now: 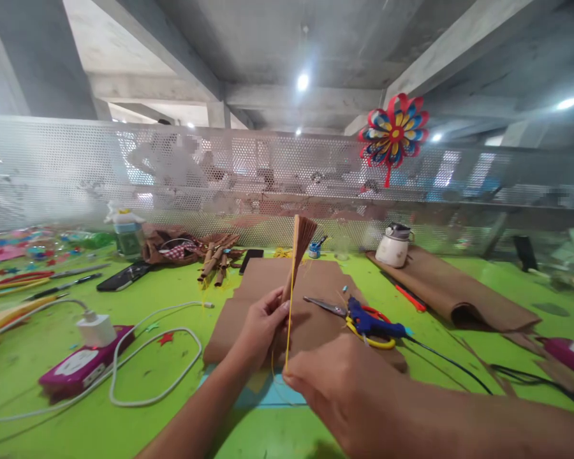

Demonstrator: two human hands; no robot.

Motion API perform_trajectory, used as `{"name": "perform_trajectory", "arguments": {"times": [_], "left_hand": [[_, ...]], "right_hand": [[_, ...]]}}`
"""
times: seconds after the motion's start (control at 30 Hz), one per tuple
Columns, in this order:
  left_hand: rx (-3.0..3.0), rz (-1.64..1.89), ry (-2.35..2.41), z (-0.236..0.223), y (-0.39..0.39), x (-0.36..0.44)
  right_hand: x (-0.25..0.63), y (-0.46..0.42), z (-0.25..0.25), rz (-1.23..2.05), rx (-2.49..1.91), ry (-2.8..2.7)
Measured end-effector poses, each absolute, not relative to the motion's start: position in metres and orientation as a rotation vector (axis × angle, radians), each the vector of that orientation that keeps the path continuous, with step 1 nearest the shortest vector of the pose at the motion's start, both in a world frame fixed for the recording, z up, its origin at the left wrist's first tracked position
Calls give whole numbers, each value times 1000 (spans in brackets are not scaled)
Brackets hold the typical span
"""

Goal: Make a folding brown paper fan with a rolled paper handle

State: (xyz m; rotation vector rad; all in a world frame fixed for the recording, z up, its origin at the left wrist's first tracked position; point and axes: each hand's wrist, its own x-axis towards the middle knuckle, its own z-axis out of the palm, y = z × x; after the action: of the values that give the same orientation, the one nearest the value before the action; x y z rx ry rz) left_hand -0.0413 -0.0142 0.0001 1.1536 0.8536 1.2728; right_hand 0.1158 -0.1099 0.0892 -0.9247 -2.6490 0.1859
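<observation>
My left hand (268, 319) is closed around the lower part of a pleated brown paper fan (303, 236), held upright with its folds spreading at the top. A yellow string (291, 319) runs from the fan's upper part down to my right hand (330, 382), whose fingers pinch it. Below the hands, brown paper sheets (249, 280) lie stacked over a light-blue sheet (268, 392). Scissors (325, 306) and a blue glue gun (373, 322) rest on the paper to the right.
Rolled brown paper pieces (215, 261) and phones (124, 275) lie at the back left. A purple power strip (86, 363) with a white cable (155, 401) is at the left. At the right stand a white jug (393, 245) and folded brown paper (459, 287).
</observation>
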Motion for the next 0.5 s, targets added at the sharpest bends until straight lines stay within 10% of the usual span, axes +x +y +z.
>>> {"name": "perform_trajectory", "arguments": {"times": [0.33, 0.5], "left_hand": [[1059, 1261, 663, 8, -21, -45], [1033, 1217, 589, 14, -27, -45]], "right_hand": [[122, -83, 78, 51, -547, -3055], [156, -27, 123, 110, -848, -2119]]}}
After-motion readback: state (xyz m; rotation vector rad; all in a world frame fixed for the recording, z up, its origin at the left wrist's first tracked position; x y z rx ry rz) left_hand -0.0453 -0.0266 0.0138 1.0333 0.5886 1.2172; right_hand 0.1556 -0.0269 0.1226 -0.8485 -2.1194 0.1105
